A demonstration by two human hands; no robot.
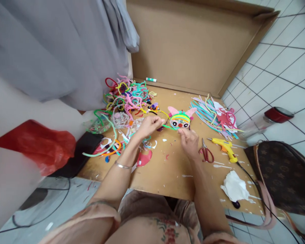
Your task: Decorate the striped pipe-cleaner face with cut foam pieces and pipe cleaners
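Observation:
A short green pipe cleaner point(170, 127) is stretched between my two hands above the table. My left hand point(152, 124) pinches its left end, and my right hand point(188, 139) pinches the other. Just beyond them lies a craft face point(180, 119) with pink ears, black-and-white eyes, a red nose and yellow and green bands. A smaller colourful figure point(154, 107) sits farther back to its left. Red-handled scissors point(206, 152) rest close to my right hand. A pink-red scrap point(144, 158) is near my left forearm.
Tangled pipe cleaners point(127, 96) heap at the back left; straight ones point(205, 112) lie at the back right. A yellow glue gun point(225, 147) trails its cord past crumpled tissue point(235, 186). A brown handbag point(282, 173) and a red-lidded bottle point(269, 120) stand at the right edge.

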